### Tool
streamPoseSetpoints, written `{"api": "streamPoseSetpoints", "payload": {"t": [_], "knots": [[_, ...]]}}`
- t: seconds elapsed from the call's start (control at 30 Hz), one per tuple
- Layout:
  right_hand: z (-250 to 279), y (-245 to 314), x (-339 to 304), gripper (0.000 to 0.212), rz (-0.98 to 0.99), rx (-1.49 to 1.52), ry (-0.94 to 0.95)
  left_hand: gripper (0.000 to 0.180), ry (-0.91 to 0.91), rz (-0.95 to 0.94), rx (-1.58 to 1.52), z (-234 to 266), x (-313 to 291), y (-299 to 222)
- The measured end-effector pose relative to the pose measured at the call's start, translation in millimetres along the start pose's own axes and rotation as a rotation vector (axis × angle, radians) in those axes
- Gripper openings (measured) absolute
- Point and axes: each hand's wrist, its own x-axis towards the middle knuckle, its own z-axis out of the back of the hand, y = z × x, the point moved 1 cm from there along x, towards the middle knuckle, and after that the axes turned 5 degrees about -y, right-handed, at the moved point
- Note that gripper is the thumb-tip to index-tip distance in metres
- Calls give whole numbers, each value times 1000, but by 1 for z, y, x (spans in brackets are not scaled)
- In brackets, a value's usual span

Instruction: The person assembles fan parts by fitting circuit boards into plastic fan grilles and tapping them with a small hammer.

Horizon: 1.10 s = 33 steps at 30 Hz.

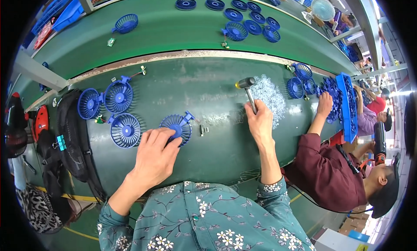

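A small mallet (246, 83) with a dark head, a yellow face and a metal shaft stands upright in my right hand (261, 124), fingers closed round its handle. My left hand (157, 152) has its fingers curled onto the hub of a blue plastic fan housing (184, 129) lying on the green worktable. A short wire runs from that housing to a small metal-and-board piece (203, 129). Left of the hand lie more round blue fan housings (125, 130), some with little circuit boards attached. Beyond the mallet spreads a pile of small clear plastic pieces (270, 99).
A green conveyor belt (160, 29) behind the table carries several blue fan parts (234, 15). At right, a co-worker's hand (325, 104) reaches into small blue parts (331, 94) beside a blue tray (346, 107). A black bag (74, 133) rests at the left edge.
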Motion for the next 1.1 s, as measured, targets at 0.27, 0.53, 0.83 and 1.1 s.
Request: {"api": "streamPoseSetpoints", "payload": {"t": [0.27, 0.53, 0.83, 1.1], "knots": [[-6, 6, 2, 15, 115, -175, 0, 66, -56, 186, 122, -5, 10, -2], [-1, 43, -8, 14, -350, 643, 286, 78, -59, 231, 181, -31, 11, 5], [-30, 52, -26, 18, -642, 1296, 839, 80, -42, 179, -290, -14, 7, 3], [-45, 54, -39, 24, -708, 1399, 950, 78, -68, 135, -415, -15, 13, -3]]}}
